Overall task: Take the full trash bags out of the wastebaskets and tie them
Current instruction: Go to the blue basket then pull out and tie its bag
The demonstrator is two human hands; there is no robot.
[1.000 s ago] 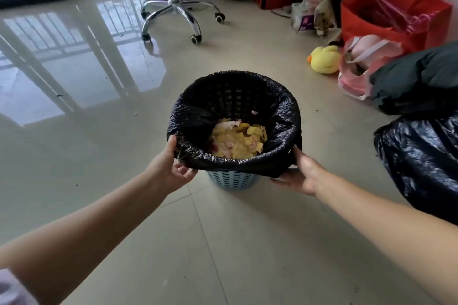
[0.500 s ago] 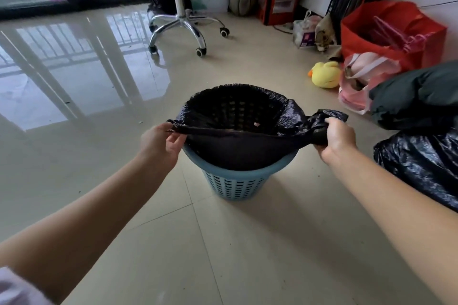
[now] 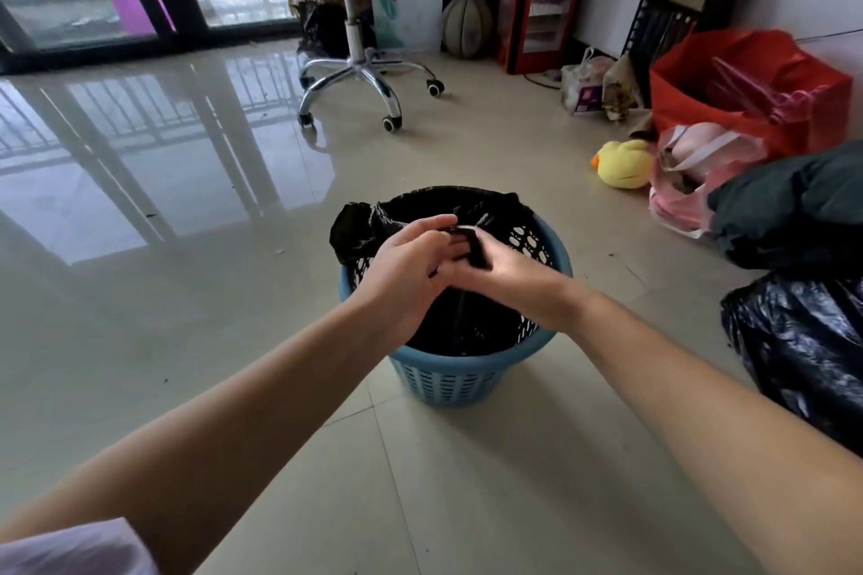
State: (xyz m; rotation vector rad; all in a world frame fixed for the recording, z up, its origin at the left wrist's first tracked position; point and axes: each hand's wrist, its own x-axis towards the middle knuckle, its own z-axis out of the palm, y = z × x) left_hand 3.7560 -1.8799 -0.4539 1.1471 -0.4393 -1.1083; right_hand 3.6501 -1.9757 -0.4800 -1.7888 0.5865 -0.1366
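A blue perforated wastebasket (image 3: 455, 381) stands on the tiled floor in the middle of the head view. A black trash bag (image 3: 460, 324) sits inside it, its rim pulled off the basket and gathered over the opening. My left hand (image 3: 405, 268) and my right hand (image 3: 511, 278) meet above the basket, both gripping bunched ends of the bag's rim; one loose end (image 3: 352, 226) sticks out to the left. The bag's contents are hidden by the gathered plastic and my hands.
Another filled black trash bag (image 3: 801, 341) lies at the right, with a dark bundle (image 3: 794, 205), a pink bag (image 3: 691, 182), a yellow plush duck (image 3: 623, 163) and a red bag (image 3: 747, 84) behind it. A wheeled stool (image 3: 355, 56) stands farther back.
My hands pulled the bag's rim off the basket at both sides, then came together over the middle, bringing the two gathered ends with them. The yellow waste seen earlier is now covered.
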